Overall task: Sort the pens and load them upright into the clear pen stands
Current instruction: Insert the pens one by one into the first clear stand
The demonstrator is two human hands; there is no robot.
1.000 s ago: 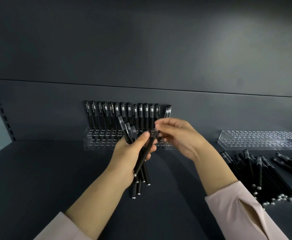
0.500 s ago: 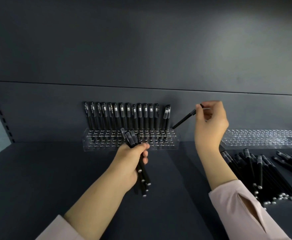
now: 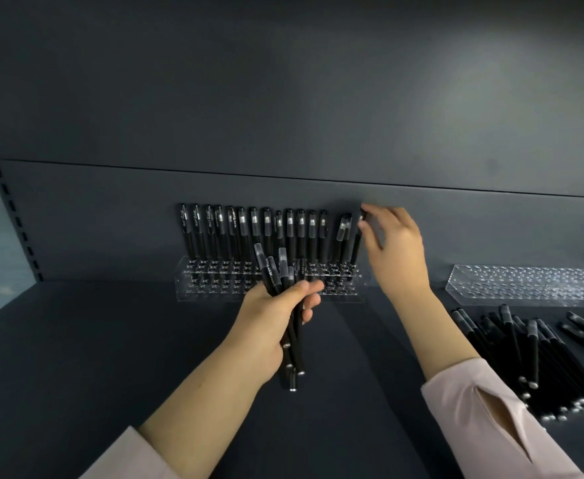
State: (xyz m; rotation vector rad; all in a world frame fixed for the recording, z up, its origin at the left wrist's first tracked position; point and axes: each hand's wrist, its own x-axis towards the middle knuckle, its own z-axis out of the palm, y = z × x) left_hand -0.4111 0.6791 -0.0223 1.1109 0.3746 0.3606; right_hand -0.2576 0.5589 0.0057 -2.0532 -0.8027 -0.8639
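Right hand pinches pen | left hand grips pen bundle | dark shelf

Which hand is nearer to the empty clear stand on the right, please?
Right. The right hand sits just left of the empty stand, pinching the last standing pen; the left hand holds pens farther left.
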